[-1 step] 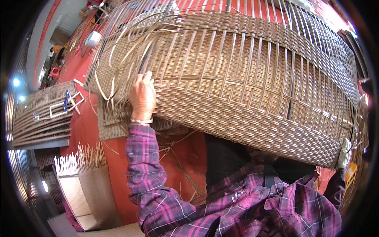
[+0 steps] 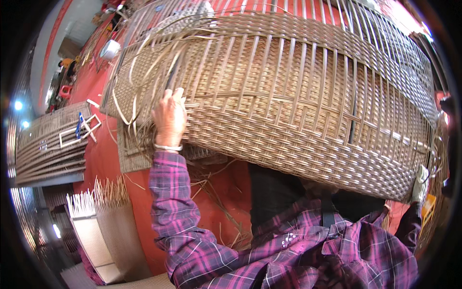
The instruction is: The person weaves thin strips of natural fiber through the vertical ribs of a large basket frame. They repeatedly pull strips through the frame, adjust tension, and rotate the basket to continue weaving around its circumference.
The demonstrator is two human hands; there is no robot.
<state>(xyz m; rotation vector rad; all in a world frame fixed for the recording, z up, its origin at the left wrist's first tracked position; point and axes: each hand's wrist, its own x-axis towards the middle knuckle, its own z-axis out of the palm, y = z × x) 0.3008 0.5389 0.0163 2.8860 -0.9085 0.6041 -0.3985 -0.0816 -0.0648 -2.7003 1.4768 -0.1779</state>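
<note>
A person in a purple plaid shirt leans over a large woven wicker frame [image 2: 288, 111] that rests across their lap, above a red floor [image 2: 103, 159].

The left hand [image 2: 169, 115] lies flat against the frame's left end, fingers closed loosely over the weave beside a dark upright rod; a thin bangle circles the wrist. The right hand [image 2: 420, 185], in a pale glove, sits at the frame's lower right corner. Whether its fingers grip the edge cannot be told at this size.

The band of the frame nearest the person is tightly woven. Further up, bare vertical ribs stand with open gaps between them, crossed by a narrower woven band, so much weaving appears left to do. Loose strand ends [image 2: 139, 96] curl free at the frame's left end, untrimmed.

Nothing lies inside the frame. Left of it sits a stack of flat woven panels [image 2: 45, 149]; below that stands a smaller half-woven piece [image 2: 103, 226] with upright ribs poking from its top.
</note>
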